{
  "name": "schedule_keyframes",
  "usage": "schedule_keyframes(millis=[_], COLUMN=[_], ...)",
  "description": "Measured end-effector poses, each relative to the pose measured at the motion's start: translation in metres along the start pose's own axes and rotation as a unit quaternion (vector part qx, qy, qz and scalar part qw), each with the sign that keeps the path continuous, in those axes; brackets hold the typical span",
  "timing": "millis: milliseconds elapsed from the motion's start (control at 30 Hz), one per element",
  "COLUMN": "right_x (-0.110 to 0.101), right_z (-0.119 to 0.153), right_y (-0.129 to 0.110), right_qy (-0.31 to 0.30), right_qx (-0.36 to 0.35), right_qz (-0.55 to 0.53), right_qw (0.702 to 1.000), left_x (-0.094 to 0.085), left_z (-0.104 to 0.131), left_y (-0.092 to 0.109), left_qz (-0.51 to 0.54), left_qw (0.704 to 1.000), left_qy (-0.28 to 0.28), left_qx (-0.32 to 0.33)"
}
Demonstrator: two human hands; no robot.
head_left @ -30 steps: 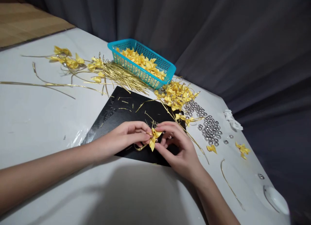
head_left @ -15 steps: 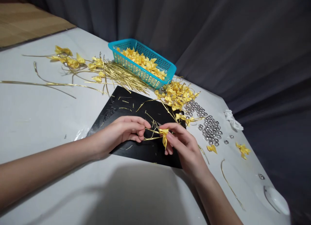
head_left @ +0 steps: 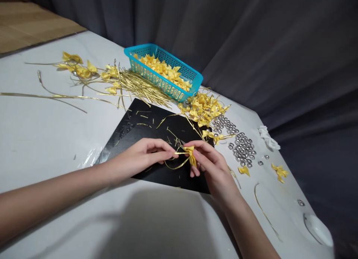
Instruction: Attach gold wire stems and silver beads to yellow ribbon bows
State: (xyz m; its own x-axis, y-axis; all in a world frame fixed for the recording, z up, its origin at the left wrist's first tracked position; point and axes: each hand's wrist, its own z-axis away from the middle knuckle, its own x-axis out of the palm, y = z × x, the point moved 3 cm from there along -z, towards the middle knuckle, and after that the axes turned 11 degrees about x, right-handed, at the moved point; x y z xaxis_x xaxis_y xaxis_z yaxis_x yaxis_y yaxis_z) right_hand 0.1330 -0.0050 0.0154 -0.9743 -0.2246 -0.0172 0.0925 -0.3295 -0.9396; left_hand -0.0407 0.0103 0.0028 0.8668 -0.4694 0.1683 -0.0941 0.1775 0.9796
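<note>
Above a black mat (head_left: 165,177), my right hand (head_left: 208,160) pinches a small yellow ribbon bow (head_left: 191,154) between thumb and fingers. Thin gold cord (head_left: 179,166) comes out of the bow on its left side and curves below in a loop. My left hand (head_left: 156,152) is closed, its thumb and forefinger pinching the gold cord close to the bow. Short gold cord scraps lie on the mat around both hands.
Behind the mat stands a blue basket (head_left: 200,80) of yellow bows. Gold cords (head_left: 142,88) lie before it. To the right are a bow pile (head_left: 205,109), silver beads (head_left: 243,150) and a white object (head_left: 318,229). A dark curtain (head_left: 251,46) hangs behind the table.
My left hand has shifted slightly right, closer to the bow, and pinches the cord there. The cord's lower strand now hangs in a curve instead of running straight to my left hand.
</note>
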Motion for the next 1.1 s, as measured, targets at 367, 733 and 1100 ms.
schedule_keyframes(millis=[367,733,1100], right_x=[0.006,0.017,0.012], right_z=[-0.002,0.002,0.001], right_y=[0.004,0.005,0.003], right_qy=[-0.014,-0.080,-0.020], right_qx=[0.040,0.101,0.082], right_qz=[-0.083,-0.169,-0.147], right_qw=[0.996,0.977,0.986], left_x=[0.003,0.004,0.006], left_z=[0.002,0.006,0.007], left_y=[-0.008,-0.006,-0.003], left_qz=[0.131,0.208,0.317], left_qw=[0.990,0.978,0.945], left_qy=[0.005,0.013,0.036], left_qx=[-0.058,-0.017,-0.076])
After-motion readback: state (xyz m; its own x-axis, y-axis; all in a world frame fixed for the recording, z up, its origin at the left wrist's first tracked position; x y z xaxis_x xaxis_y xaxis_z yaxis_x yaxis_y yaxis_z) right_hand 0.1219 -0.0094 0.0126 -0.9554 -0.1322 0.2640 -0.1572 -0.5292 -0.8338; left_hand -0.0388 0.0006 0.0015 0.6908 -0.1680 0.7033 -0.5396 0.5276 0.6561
